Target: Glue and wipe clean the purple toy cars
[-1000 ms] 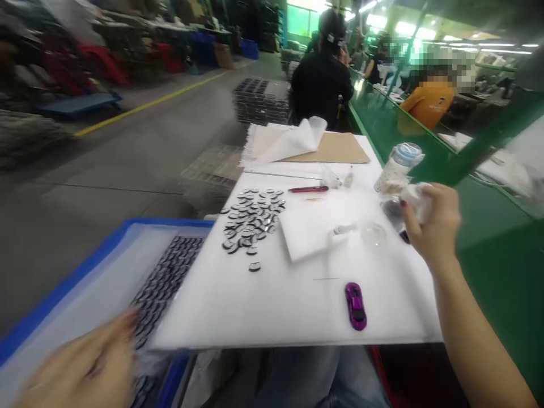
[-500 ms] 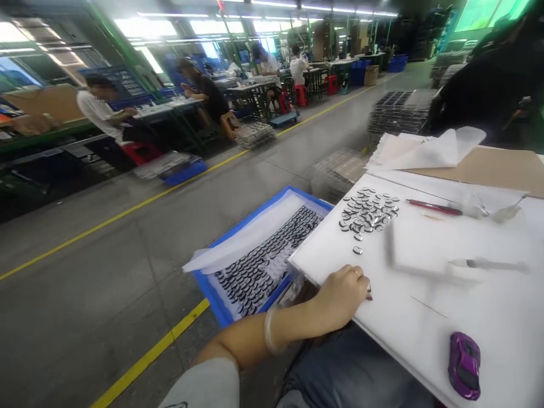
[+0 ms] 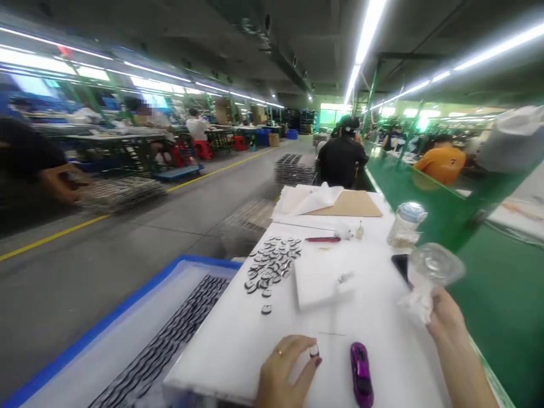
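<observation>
Honestly, the left hand [image 3: 284,371] pinches one small piece [image 3: 314,351] in its fingertips, left of the near toy car [image 3: 361,374] — slack grip could drop it — while the right hand [image 3: 448,317] clutches a white wad [image 3: 419,300].

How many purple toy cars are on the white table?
1. The purple car sits near the picture's bottom edge, right of the left grip, which pinches a small piece. Anything under the hands would be hidden.

The left grip [image 3: 285,371] has moved from tray [image 3: 183,259] to table [image 3: 232,345].
</observation>
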Demonstrator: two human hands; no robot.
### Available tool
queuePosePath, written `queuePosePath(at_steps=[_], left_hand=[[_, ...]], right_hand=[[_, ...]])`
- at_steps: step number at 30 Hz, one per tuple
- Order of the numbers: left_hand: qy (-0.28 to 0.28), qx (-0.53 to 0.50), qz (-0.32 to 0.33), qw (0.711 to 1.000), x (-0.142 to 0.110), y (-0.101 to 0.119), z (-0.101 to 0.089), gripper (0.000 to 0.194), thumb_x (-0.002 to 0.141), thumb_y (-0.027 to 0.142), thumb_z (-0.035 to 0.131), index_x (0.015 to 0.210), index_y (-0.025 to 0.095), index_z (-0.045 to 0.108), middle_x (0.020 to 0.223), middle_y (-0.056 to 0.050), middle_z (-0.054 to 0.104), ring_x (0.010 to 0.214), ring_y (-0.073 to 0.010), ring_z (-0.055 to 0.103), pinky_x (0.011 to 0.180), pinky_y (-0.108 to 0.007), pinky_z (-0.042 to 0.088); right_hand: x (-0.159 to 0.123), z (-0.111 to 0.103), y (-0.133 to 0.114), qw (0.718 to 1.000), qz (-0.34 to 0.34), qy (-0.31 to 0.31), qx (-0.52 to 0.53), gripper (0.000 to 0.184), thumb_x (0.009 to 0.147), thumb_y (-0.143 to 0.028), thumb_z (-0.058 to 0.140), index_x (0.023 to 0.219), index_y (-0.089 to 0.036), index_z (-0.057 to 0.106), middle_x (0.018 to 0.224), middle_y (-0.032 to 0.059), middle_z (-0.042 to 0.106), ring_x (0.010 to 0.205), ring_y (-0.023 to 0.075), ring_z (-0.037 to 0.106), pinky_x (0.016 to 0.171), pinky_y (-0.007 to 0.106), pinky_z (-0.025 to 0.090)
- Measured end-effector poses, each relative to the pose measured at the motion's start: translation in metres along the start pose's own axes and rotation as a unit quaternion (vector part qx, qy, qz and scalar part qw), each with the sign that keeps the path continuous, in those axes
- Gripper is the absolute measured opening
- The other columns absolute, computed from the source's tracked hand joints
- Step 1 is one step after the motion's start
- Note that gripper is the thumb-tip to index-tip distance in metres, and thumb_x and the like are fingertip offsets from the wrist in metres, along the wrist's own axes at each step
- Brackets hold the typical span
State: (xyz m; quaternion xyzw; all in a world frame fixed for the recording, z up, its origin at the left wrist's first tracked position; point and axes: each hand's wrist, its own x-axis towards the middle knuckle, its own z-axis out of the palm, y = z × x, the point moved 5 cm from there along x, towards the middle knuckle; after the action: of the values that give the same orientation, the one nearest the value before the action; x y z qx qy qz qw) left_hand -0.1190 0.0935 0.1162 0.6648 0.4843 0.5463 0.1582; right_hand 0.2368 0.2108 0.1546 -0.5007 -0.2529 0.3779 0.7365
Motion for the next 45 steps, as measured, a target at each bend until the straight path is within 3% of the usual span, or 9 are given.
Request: queuePosePath(at_steps=[3,6,11,14,19,22,28,37,45], left_hand=[[-0.025,-0.248,-0.156,0.956,-0.008,0.009,0.041,0.032,0.085,0.049,0.069,0.095,0.019,0.076,0.084,-0.008,0.072,0.077,-0.0165,0.068,0.075,-0.025,0.058],[-0.065,-0.442,-0.312,0.838,-0.014,0.02,0.072,0.047,0.073,0.057,0.078,0.088,0.013,0.076,0.084,-0.013,0.072,0.077,-0.0193,0.068,0.073,-0.029,0.058],[-0.07,-0.553,-0.407,0.724,-0.017,0.026,0.078,0.043,0.064,0.048,0.088,0.084,0.012,0.077,0.083,-0.01,0.071,0.075,-0.015,0.065,0.074,-0.027,0.055],[-0.092,-0.564,-0.383,0.726,-0.017,0.028,0.073,0.031,0.071,0.041,0.086,0.086,0.015,0.078,0.084,-0.008,0.072,0.078,-0.0123,0.064,0.078,-0.022,0.053],[-0.105,-0.604,-0.369,0.698,-0.016,0.027,0.07,0.024,0.074,0.037,0.084,0.089,0.019,0.079,0.085,-0.005,0.074,0.08,-0.0102,0.067,0.081,-0.019,0.054],[-0.109,-0.63,-0.379,0.669,-0.014,0.028,0.069,0.024,0.072,0.037,0.085,0.087,0.019,0.079,0.083,-0.005,0.075,0.078,-0.0098,0.068,0.079,-0.017,0.055],[-0.117,-0.644,-0.404,0.639,-0.009,0.033,0.066,0.026,0.068,0.038,0.088,0.084,0.018,0.08,0.079,-0.004,0.076,0.074,-0.0104,0.07,0.074,-0.018,0.057],[-0.065,-0.579,-0.465,0.667,-0.012,0.029,0.063,0.036,0.05,0.038,0.096,0.072,0.016,0.078,0.07,-0.003,0.072,0.064,-0.0106,0.064,0.066,-0.021,0.055],[-0.075,-0.566,-0.464,0.677,-0.012,0.029,0.062,0.038,0.052,0.04,0.095,0.075,0.016,0.077,0.067,-0.001,0.07,0.063,-0.0094,0.064,0.066,-0.02,0.056]], right_hand=[[-0.006,0.0,-0.025,0.991,-0.085,0.074,-0.068,0.028,0.079,-0.032,0.06,0.097,-0.01,0.061,0.088,0.0094,0.063,0.084,0.0244,0.063,0.076,0.042,0.057],[-0.013,0.02,-0.059,0.962,-0.2,0.093,-0.16,0.043,0.075,-0.035,0.062,0.112,-0.014,0.059,0.113,0.0123,0.062,0.114,0.0309,0.056,0.099,0.046,0.049],[-0.028,0.097,-0.078,0.787,-0.414,-0.129,-0.439,0.042,0.083,-0.036,0.05,0.115,-0.009,0.055,0.122,0.0262,0.057,0.119,0.0373,0.054,0.102,0.056,0.043],[-0.028,0.12,-0.073,0.779,-0.396,-0.176,-0.454,0.028,0.085,-0.038,0.05,0.102,-0.016,0.055,0.115,0.0205,0.063,0.11,0.0321,0.06,0.095,0.051,0.049],[-0.038,0.108,-0.099,0.922,-0.303,-0.132,-0.203,0.026,0.093,-0.039,0.05,0.076,-0.022,0.04,0.081,0.004,0.065,0.072,0.0144,0.063,0.073,0.032,0.055],[-0.079,0.088,-0.105,0.945,-0.272,-0.162,-0.082,0.032,0.092,-0.038,0.058,0.071,-0.022,0.04,0.053,-0.0062,0.042,0.045,0.0079,0.042,0.048,0.022,0.045],[-0.181,0.066,-0.048,0.808,-0.341,-0.357,-0.321,0.012,0.089,-0.01,0.062,0.094,-0.019,0.068,0.074,0.0005,0.064,0.058,0.0083,0.058,0.051,0.019,0.047],[-0.216,0.067,-0.024,0.699,-0.486,-0.365,-0.377,0.014,0.09,-0.013,0.057,0.1,-0.014,0.067,0.088,0.0063,0.058,0.064,0.0087,0.056,0.051,0.021,0.049],[-0.215,0.07,-0.028,0.697,-0.477,-0.369,-0.388,0.014,0.09,-0.013,0.056,0.1,-0.015,0.066,0.088,0.0065,0.062,0.065,0.01,0.058,0.053,0.022,0.052]])
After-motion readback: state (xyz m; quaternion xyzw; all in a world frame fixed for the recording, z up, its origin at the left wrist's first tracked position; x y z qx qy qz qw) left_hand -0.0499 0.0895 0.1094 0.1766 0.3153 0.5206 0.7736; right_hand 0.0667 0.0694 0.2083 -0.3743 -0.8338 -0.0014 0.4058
